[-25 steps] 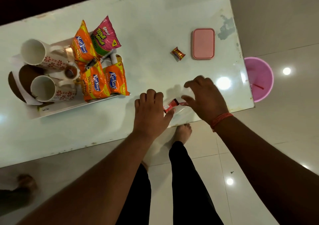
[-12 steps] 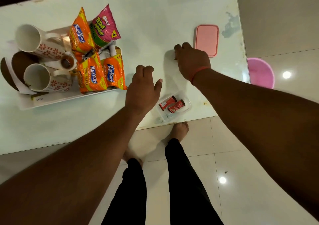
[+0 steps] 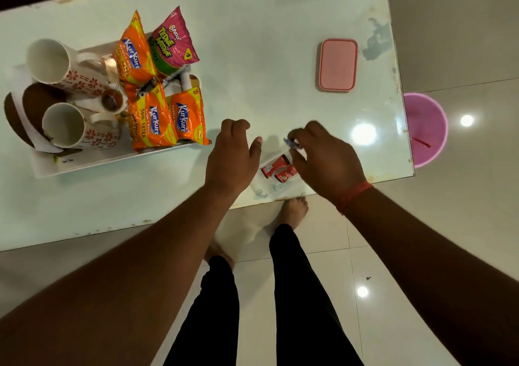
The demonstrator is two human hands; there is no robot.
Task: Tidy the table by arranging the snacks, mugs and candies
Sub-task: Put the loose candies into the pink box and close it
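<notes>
A clear plastic box [image 3: 266, 191] sits near the table's front edge with two red candies [image 3: 273, 166] in it. My right hand [image 3: 325, 160] hovers over the box, its fingertips pinched on a small wrapped candy [image 3: 292, 143]. My left hand [image 3: 234, 155] rests just left of the box, fingers loosely curled, holding nothing. On the left, a white tray [image 3: 84, 163] carries two flowered mugs [image 3: 70, 125] lying on their sides and several orange and pink snack packets [image 3: 157, 121].
A pink lid [image 3: 337, 64] lies flat at the table's far right. A pink bucket [image 3: 425, 130] stands on the floor beyond the right table edge. My legs and bare feet are under the glass table's front edge.
My right hand reached to the candy next to the pink lid, picked it up and came back over the clear box. My left hand stayed beside the box.
</notes>
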